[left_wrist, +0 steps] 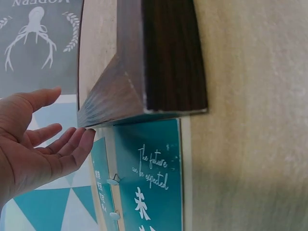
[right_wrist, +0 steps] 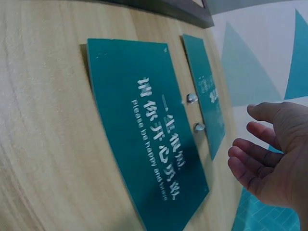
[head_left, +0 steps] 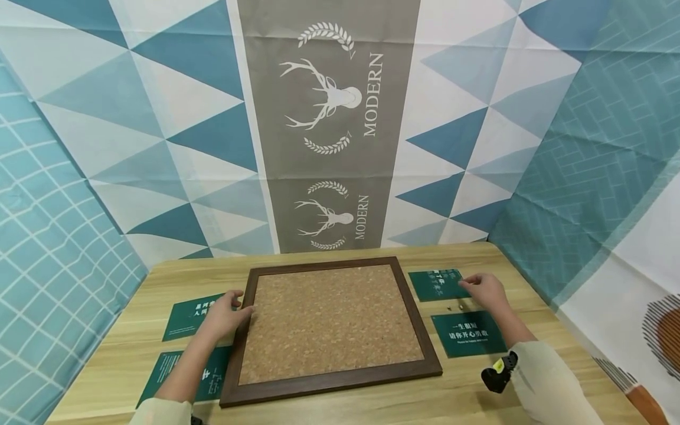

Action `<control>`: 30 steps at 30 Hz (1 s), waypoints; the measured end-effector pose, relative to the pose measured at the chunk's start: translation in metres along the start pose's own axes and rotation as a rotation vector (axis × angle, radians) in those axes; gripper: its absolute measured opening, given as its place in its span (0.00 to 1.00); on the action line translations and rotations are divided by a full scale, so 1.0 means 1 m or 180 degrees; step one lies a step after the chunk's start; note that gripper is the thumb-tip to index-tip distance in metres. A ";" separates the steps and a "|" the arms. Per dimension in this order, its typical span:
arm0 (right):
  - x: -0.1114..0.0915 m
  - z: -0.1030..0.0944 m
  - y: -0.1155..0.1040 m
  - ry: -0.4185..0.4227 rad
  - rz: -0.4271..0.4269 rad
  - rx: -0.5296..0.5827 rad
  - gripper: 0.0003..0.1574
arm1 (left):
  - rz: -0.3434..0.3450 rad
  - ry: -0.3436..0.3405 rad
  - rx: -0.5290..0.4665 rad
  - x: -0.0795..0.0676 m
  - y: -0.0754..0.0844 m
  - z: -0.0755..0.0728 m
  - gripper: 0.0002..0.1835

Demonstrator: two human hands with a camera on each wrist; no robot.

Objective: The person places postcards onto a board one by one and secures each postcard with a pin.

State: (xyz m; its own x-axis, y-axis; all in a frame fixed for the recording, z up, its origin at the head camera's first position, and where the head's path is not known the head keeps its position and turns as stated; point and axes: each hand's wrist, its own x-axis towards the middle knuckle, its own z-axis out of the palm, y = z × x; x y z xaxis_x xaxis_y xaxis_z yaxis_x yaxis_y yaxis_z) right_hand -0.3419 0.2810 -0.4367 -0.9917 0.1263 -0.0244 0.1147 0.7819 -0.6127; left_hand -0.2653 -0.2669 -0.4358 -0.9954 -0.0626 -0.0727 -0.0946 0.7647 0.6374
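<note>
A deer-and-triangle backdrop point(head_left: 329, 165) rises behind the wood-grained table point(head_left: 457, 398).

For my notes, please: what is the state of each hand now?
Left hand: open, at the framed corkboard.
Right hand: open, holding nothing, near the farther right green card.

Bright, even light; soft shadow beside card point(right_wrist: 147, 134); wrist views hazier.

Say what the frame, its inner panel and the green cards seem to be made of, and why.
Frame: likely dark wood or veneer, faintly glossy; streaky grain and a diagonal corner seam show.
Inner panel: probably cork, matte, from its speckled tan surface.
Green cards: perhaps stiff cardboard or thin plastic, smooth; they look flat with crisp edges.
</note>
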 end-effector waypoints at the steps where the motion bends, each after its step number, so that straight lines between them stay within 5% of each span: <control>1: 0.001 0.001 0.002 -0.0002 0.0017 -0.0003 0.26 | 0.0003 0.0000 0.0003 0.000 0.000 0.000 0.33; 30: 0.010 0.021 0.011 -0.0040 0.0239 -0.0553 0.38 | -0.0374 -0.0099 0.0170 0.000 0.000 0.006 0.33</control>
State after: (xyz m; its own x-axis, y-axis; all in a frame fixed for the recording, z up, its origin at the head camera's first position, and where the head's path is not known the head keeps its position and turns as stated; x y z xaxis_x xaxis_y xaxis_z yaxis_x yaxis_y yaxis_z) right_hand -0.3515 0.2777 -0.4602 -0.9805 0.1814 -0.0754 0.1955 0.8645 -0.4631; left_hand -0.2654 -0.2631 -0.4410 -0.9764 -0.1346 -0.1688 -0.2089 0.7863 0.5815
